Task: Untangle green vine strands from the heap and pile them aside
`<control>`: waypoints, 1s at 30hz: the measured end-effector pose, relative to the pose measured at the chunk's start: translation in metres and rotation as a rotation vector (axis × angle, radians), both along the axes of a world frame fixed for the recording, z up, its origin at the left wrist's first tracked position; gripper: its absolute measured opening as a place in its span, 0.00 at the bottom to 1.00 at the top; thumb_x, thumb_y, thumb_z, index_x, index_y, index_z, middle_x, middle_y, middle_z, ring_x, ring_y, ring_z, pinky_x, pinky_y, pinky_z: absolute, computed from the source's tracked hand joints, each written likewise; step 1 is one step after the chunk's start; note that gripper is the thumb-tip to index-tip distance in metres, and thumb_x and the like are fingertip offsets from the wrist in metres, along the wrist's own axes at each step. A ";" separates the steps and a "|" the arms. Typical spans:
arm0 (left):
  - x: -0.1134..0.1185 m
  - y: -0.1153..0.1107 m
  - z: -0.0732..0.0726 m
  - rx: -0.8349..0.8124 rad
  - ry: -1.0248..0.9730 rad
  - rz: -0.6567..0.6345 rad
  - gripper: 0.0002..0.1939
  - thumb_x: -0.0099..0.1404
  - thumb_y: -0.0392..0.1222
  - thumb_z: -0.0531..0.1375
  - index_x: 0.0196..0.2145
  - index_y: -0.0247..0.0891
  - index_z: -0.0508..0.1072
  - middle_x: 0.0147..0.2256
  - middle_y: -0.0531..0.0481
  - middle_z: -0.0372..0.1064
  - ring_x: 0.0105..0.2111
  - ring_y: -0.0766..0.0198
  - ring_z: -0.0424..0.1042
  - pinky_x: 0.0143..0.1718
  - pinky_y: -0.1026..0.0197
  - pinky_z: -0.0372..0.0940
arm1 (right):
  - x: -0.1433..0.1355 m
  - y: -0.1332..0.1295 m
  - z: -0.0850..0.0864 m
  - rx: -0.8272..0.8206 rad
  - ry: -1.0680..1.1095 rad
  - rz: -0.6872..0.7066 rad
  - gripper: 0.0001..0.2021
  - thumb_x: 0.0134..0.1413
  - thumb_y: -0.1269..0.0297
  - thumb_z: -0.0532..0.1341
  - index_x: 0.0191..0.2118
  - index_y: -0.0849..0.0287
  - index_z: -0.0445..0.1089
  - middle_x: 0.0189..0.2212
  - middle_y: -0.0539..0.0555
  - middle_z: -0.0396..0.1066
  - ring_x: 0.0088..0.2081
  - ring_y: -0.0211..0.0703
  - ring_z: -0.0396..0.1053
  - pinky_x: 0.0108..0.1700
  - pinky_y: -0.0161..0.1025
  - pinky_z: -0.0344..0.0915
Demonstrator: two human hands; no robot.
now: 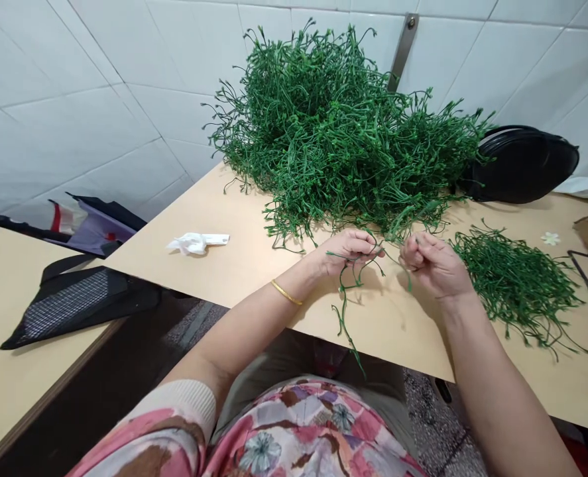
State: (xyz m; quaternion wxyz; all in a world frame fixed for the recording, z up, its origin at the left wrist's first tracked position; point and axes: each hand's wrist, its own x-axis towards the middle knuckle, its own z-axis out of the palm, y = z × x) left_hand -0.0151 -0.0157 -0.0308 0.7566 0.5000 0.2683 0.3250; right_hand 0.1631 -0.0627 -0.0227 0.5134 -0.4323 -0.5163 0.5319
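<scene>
Several thin green plastic plant stems [344, 311] dangle from my left hand [349, 252], whose fingers are closed around them. Just to its right, my right hand [431, 264] is curled with thumb and finger pinched together. A green stem hangs below its fingers, partly blurred. Both hands are held above the table's near part, a small gap between them. Behind them rises a large tangled heap of green stems [333, 132] with small budded tips. A smaller pile of the same stems [520, 285] lies to the right of my right hand.
A black pouch [525, 164] sits right of the heap, against the tiled wall. On the table [214, 218] lie a crumpled white tissue or wrapper [198, 243] at left and a small pale flower [551, 238] at right. A black mesh bag [75, 301] rests on the left table.
</scene>
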 end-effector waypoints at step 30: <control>0.015 0.003 -0.026 0.547 0.353 0.169 0.04 0.54 0.33 0.56 0.25 0.32 0.70 0.23 0.54 0.65 0.25 0.71 0.62 0.30 0.66 0.58 | -0.018 0.007 -0.019 -0.139 -0.219 -0.048 0.14 0.37 0.56 0.66 0.26 0.60 0.65 0.18 0.45 0.56 0.20 0.29 0.50 0.22 0.33 0.47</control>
